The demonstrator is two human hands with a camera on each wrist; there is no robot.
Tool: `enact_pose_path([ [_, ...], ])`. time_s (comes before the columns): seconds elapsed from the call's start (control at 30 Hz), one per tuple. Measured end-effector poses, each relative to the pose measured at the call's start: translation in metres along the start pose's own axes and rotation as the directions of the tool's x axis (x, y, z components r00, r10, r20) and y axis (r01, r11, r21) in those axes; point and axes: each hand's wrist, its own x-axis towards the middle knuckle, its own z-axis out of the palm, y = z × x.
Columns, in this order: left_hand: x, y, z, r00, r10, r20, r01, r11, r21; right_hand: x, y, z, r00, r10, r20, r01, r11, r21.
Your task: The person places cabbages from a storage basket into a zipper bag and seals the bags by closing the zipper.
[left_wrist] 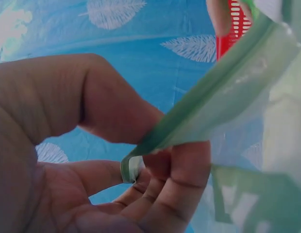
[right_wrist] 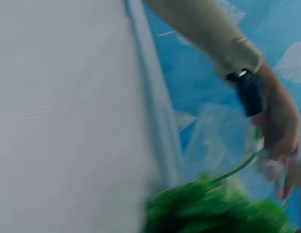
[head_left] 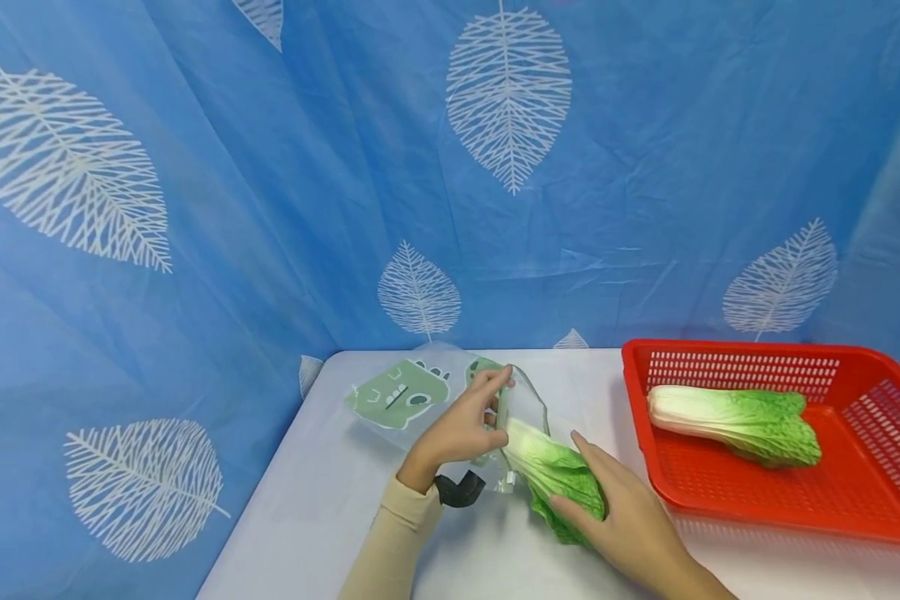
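My left hand point(head_left: 457, 429) pinches the green-edged rim of a clear zip bag point(head_left: 399, 398) printed with green cartoon figures. In the left wrist view the bag's rim point(left_wrist: 196, 104) runs between the thumb and fingers. A Chinese cabbage point(head_left: 558, 475) has its white stem end in the bag's mouth, while the green leaves stick out toward me. My right hand point(head_left: 633, 521) holds that leafy end between thumb and fingers. Leaves point(right_wrist: 213, 208) fill the bottom of the right wrist view, where the right fingers are mostly out of sight.
A red plastic basket point(head_left: 637, 417) stands on the right of the white table point(head_left: 292, 508). Another Chinese cabbage point(head_left: 735, 421) lies inside it. Behind the table hangs a blue curtain point(head_left: 615, 167) with white leaf prints.
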Motion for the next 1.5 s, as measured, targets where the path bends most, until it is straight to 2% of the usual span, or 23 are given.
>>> enact_pose_path([
  [0.1,0.001,-0.001,0.0,1.0,-0.003,-0.001,0.003,1.0,0.025,-0.006,0.011,0.006,0.996,0.011,-0.089,-0.002,0.994,0.108],
  [0.23,0.002,-0.004,0.001,1.0,-0.002,0.004,0.002,0.999,0.046,-0.006,0.018,0.015,0.976,0.002,-0.219,0.043,0.979,0.201],
  [0.37,0.003,-0.007,0.002,1.0,-0.001,0.011,0.0,0.999,0.047,-0.007,0.02,0.026,0.969,0.057,-0.239,0.012,0.96,0.28],
  [0.5,0.004,-0.01,0.003,1.0,0.006,0.014,-0.007,0.998,0.055,-0.008,0.019,0.033,0.973,0.167,-0.16,-0.103,0.932,0.349],
  [0.63,0.005,-0.008,0.004,1.0,0.012,0.014,-0.013,0.998,0.06,-0.005,0.015,0.029,0.962,0.274,0.001,-0.256,0.899,0.355],
  [0.73,0.005,-0.007,0.004,1.0,0.012,0.016,-0.013,0.998,0.062,-0.003,0.011,0.028,0.947,0.299,0.115,-0.321,0.877,0.359],
  [0.8,0.005,-0.008,0.004,1.0,0.01,0.017,-0.012,0.998,0.064,-0.002,0.009,0.029,0.943,0.292,0.157,-0.33,0.877,0.35],
  [0.93,0.004,-0.007,0.004,1.0,0.008,0.017,-0.009,0.998,0.068,-0.004,0.005,0.033,0.948,0.268,0.17,-0.31,0.898,0.311],
  [1.1,0.004,-0.007,0.003,1.0,0.013,0.024,-0.015,0.998,0.068,-0.006,0.003,0.041,0.965,0.239,0.108,-0.26,0.923,0.284],
  [1.27,0.002,-0.005,0.002,0.999,0.01,0.034,-0.012,0.998,0.063,-0.008,0.006,0.044,0.973,0.224,0.05,-0.226,0.901,0.371],
  [1.37,0.002,-0.005,0.001,0.999,0.009,0.033,-0.011,0.999,0.052,-0.007,0.009,0.042,0.981,0.192,-0.006,-0.172,0.892,0.419],
  [1.5,0.001,-0.004,-0.001,1.0,0.01,0.017,-0.011,0.999,0.051,-0.006,0.009,0.037,0.984,0.119,-0.133,-0.057,0.916,0.396],
])
